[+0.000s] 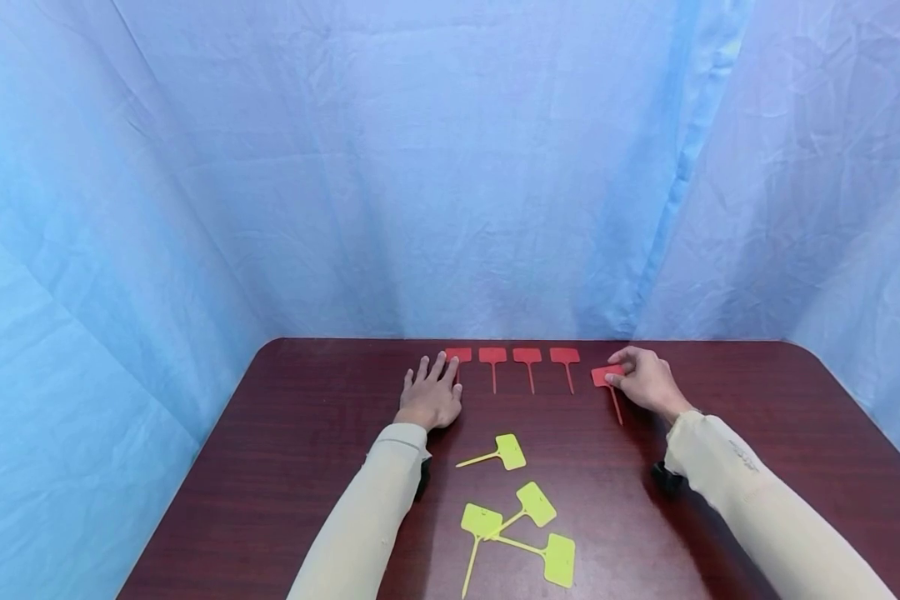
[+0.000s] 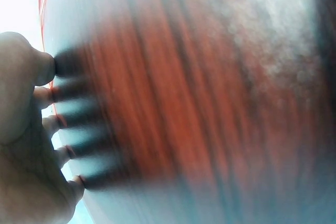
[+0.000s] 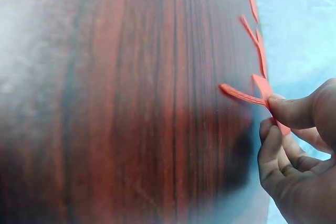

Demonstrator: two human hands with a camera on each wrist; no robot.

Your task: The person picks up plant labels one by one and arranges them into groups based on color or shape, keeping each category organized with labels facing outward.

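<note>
My right hand [image 1: 645, 382] pinches a red plant label [image 1: 606, 375] by its flat head between thumb and fingers, its stem slanting toward me. In the right wrist view the pinched label [image 3: 241, 96] hovers close over the table's far edge. Further left, several red plant labels [image 1: 527, 356] lie in a row, heads toward the back and stems toward me. My left hand [image 1: 431, 398] rests with spread fingers at the leftmost red label [image 1: 459, 354], partly hiding it. Those spread fingers [image 2: 47, 124] touch down on the tabletop in the left wrist view.
Nearer me, a yellow plant label [image 1: 510, 452] lies alone, and several more yellow labels [image 1: 558, 560] lie with crossing stems. The dark wood table [image 1: 307, 467] has rounded back corners. Blue cloth curtains [image 1: 457, 208] hang behind it and at both sides.
</note>
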